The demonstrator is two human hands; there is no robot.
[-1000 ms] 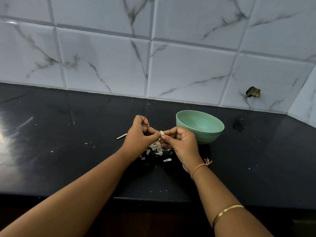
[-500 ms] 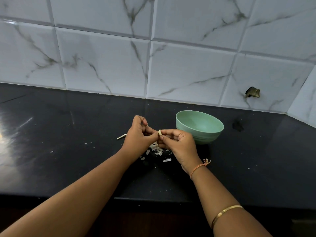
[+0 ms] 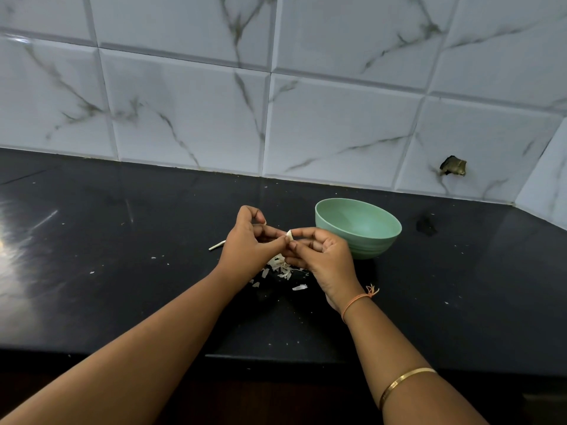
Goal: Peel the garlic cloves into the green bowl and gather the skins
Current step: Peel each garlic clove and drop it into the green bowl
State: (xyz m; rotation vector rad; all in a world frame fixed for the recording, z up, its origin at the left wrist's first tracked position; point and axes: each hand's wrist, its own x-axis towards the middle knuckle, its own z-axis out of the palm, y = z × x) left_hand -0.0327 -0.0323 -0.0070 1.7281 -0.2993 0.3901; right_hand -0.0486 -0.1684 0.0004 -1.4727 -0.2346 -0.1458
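While both hands, left hand [image 3: 245,243] and right hand [image 3: 322,256], pinch one garlic clove [image 3: 290,235], skins [image 3: 280,266] piled underneath on counter [image 3: 122,271], green bowl [image 3: 359,233] just beside.

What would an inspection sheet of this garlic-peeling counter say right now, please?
Surface: black countertop, glossy, flecked with pale crumbs.
Job's things: green bowl upright, right of the hands; garlic clove held above the skins, a loose pile on the counter.
Clutter: pale stalk piece left of the hands; dark mark right of the bowl.
Grips: left hand and right hand both pinch the clove at fingertips.
Cables: nothing seen.
Surroundings: marbled white tile wall with a broken hole at right.
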